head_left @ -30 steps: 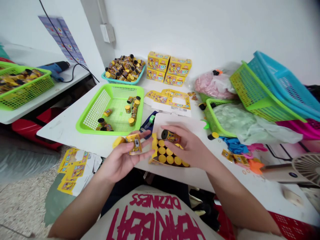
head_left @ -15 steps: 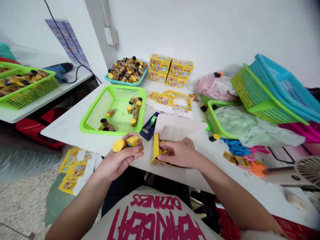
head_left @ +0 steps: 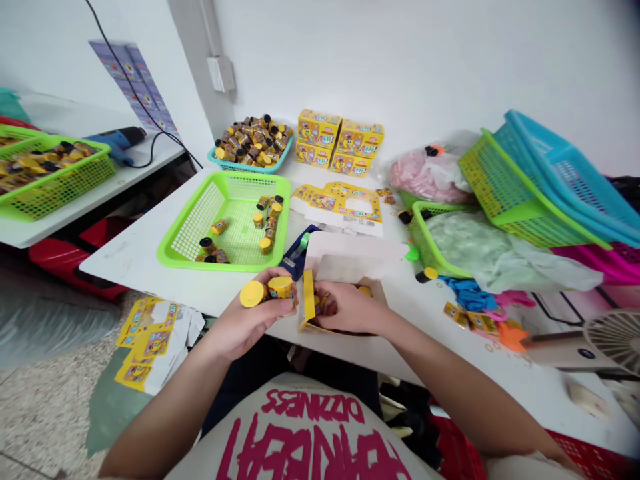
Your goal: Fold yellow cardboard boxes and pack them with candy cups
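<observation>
My left hand (head_left: 255, 313) is closed around small yellow-lidded jars (head_left: 253, 293), two of whose lids show above the thumb. It is close to the left side of an open yellow cardboard box (head_left: 309, 297), whose white flap is folded back. Inside that box is my right hand (head_left: 347, 307), its fingers curled about a small jar (head_left: 318, 305) near the left wall; the fingers partly hide it. Another yellow lid (head_left: 365, 291) shows at the box's back right. Behind the box, a blue tape dispenser (head_left: 294, 257) stands beside a green basket (head_left: 175, 261) with several jars lying in it.
A teal basket (head_left: 253, 168) heaped with jars stands at the back, beside stacked yellow boxes (head_left: 318, 137). Flattened yellow cartons (head_left: 345, 200) lie before them. On the right are tilted baskets (head_left: 540, 207), a plastic bag (head_left: 480, 247), balloons (head_left: 470, 293) and a fan (head_left: 613, 333).
My left hand has moved right with its jars, nearer the box. My right hand's fingers have curled in lower by the box's left wall, where a jar shows at them.
</observation>
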Action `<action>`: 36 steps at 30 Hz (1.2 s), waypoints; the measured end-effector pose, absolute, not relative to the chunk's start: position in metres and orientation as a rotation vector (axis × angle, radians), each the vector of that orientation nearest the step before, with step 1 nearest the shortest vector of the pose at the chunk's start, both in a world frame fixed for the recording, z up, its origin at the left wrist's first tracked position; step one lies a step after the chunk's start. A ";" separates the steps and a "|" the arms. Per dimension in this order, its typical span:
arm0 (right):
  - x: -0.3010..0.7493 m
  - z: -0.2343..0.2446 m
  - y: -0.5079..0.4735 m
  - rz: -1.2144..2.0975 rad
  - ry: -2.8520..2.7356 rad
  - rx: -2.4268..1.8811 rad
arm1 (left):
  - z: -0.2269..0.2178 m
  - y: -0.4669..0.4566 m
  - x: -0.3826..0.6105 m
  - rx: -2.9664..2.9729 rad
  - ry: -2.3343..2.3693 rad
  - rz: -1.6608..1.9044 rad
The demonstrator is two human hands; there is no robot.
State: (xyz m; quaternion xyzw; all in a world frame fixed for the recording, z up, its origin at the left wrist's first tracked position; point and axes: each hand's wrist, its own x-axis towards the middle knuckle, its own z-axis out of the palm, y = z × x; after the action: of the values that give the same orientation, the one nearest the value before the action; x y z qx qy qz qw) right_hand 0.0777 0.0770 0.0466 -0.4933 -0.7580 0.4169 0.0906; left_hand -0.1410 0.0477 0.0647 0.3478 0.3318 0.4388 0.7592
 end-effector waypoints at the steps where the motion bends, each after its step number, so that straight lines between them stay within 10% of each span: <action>1: 0.077 0.048 0.077 1.257 -2.255 -1.452 | 0.065 0.048 -0.141 0.755 0.722 0.956; 36: 0.074 0.095 0.044 0.317 -2.413 -1.049 | 0.063 0.045 -0.116 1.387 0.844 0.709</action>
State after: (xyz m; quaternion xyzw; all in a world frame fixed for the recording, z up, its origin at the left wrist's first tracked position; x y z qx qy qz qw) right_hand 0.0735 0.0435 0.0952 -0.3840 -0.8832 0.1160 0.2431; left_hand -0.1159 0.0454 0.0629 0.6061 0.3691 0.3101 0.6327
